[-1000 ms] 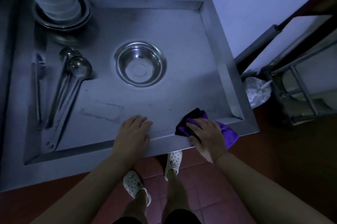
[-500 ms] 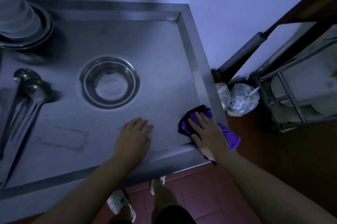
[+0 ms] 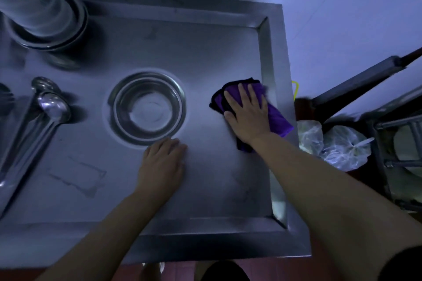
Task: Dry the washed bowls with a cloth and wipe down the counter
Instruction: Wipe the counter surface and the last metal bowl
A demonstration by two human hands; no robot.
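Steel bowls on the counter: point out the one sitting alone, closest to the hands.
The lone round steel bowl mid-counter, just beyond the left hand. The other steel bowls sit nested at the far left under a white stack.

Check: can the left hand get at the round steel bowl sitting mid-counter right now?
Probably yes. The left hand lies flat on the steel counter, fingertips just short of the round steel bowl, with nothing between them. The right hand presses the purple cloth well off to the side.
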